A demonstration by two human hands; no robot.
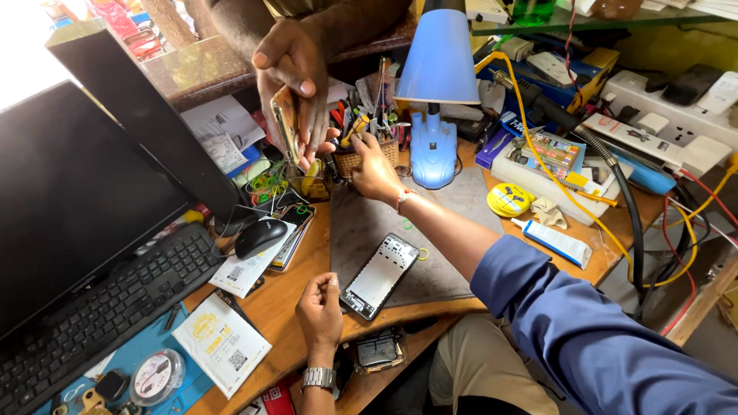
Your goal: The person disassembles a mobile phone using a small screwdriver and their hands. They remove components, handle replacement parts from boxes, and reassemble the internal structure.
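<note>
One opened phone [380, 276] flat on grey mat [430, 230] mid-table, left hand [320, 306] loosely fisted beside it, right hand [374, 170] closing on tools in basket [361, 157]: tool-picking stage, careful plucking likely needed next.

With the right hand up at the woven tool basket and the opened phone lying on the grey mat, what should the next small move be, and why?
Probably close the right hand on one tool and lift it from the woven basket. Its fingers are already among the handles, while the opened phone lies untouched on the grey mat. The left hand rests beside the phone with nothing seen in it. Another person's hand above holds a second phone.
</note>
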